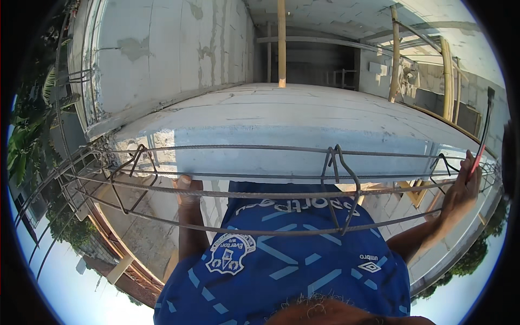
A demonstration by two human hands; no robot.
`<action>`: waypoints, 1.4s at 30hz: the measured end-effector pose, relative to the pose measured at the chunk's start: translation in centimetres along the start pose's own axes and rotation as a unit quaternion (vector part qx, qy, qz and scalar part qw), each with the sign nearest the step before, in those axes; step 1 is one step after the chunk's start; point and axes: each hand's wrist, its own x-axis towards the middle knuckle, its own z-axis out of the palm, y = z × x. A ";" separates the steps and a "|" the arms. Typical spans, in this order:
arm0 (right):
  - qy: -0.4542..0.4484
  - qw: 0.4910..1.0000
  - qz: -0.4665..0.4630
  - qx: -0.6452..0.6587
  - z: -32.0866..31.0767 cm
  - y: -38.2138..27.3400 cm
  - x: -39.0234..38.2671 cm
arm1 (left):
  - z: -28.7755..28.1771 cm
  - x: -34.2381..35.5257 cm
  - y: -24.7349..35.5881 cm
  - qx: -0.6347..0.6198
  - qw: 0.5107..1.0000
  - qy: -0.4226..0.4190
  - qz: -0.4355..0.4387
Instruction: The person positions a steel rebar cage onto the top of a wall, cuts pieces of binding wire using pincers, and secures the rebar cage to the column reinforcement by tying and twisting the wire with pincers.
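A long rebar cage of several ribbed steel bars and bent stirrups runs across in front of my chest, along the edge of a grey block wall. My left hand is curled at the bars left of centre; some of its fingers are hidden. At the cage's right end my right hand is closed around a slim tool with a red grip and a dark shaft, its darker tip pointing up. A dark bent stirrup sits just left of that hand.
Bare bar ends fan out at the left. A timber post stands beyond the wall, with more wooden posts at right. A patched wall rises at far left, and leafy plants border the left rim.
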 end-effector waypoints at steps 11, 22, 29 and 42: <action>0.076 0.984 -0.157 0.040 -0.5 -0.3 0.4 | 7.6 0.8 5.6 -0.045 0.997 -0.049 0.049; 0.033 0.990 -0.139 0.010 0.9 2.9 1.6 | 9.6 -5.5 5.4 0.367 0.904 -0.218 -0.005; 0.051 0.985 -0.163 -0.007 1.1 3.2 1.8 | 16.8 -10.3 11.3 0.269 0.876 -0.290 0.275; 0.134 0.973 -0.059 0.176 -1.1 3.1 0.7 | 31.8 -9.3 9.5 0.335 0.590 -0.541 0.497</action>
